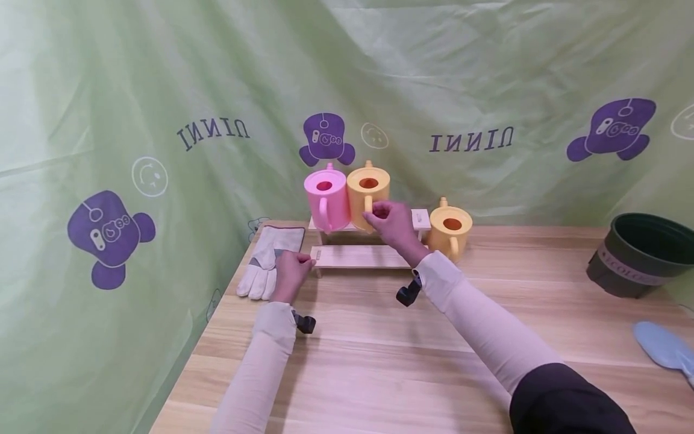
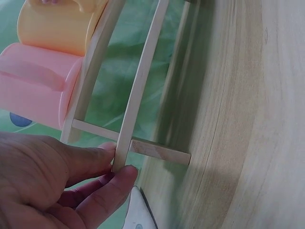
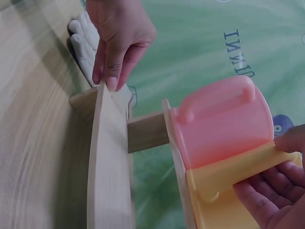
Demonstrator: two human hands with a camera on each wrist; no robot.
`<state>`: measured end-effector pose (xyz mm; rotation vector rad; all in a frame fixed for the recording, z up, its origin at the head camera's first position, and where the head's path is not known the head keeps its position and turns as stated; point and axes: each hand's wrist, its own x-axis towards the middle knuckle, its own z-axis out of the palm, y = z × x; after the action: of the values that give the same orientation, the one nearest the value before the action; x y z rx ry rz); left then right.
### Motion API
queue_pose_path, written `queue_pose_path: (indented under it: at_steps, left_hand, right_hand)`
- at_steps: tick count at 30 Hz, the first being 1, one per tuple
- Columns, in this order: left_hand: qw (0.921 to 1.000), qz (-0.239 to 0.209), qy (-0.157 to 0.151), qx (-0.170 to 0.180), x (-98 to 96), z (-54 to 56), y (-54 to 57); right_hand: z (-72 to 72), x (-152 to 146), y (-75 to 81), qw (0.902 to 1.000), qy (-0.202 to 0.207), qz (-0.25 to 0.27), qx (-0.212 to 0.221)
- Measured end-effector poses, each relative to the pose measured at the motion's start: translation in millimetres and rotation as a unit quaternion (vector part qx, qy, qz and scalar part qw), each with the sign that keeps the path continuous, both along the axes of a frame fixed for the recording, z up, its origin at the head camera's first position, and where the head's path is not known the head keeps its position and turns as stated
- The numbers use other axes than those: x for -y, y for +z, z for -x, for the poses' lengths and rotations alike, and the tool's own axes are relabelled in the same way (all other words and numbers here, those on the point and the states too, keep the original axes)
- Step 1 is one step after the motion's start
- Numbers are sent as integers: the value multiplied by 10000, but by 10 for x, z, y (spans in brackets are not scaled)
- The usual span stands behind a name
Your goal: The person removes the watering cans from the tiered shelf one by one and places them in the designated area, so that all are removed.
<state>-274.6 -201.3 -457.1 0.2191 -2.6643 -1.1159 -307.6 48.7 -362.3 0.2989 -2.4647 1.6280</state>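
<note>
On the upper tier of a small two-tier wooden rack [image 1: 360, 257] stand a pink watering can [image 1: 337, 205] and a yellow watering can [image 1: 356, 202], side by side, their handles toward me. My right hand [image 1: 397, 228] pinches the yellow can's handle [image 3: 238, 174] between thumb and fingers. At the rack's left end, my left hand [image 1: 293, 274] pinches the edge of the lower board [image 2: 136, 105] between thumb and fingers. Another yellow watering can [image 1: 450, 232] stands on the table by the rack's right end, partly behind my right forearm.
A pair of whitish work gloves [image 1: 262, 265] lies left of the rack. Farther right are a dark green plant pot [image 1: 623, 265] and a light blue trowel [image 1: 658, 345]. Behind the wooden table [image 1: 347, 361] hangs a green printed curtain [image 1: 260, 72].
</note>
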Motion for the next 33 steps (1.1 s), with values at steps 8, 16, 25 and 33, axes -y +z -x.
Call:
queue_pose_path:
  at_steps: [8,16,25,33]
  left_hand:
    - [9999,-28,2,126,-11,-11,28]
    - [9999,-133,-17,73,-22,-29,45]
    - [9998,-197,-39,58,-32,-74,67]
    - [9998,-152,-34,148,-47,-82,92]
  right_hand:
    - [-51,-82,38,9989,-142,-30,-440]
    - [-141,-321,188,9983,-274,45,-504]
    - [-254,-742,252,9964,-684,-179,-466]
    - [-379,-1114,267,9930,-1040,-235,-503]
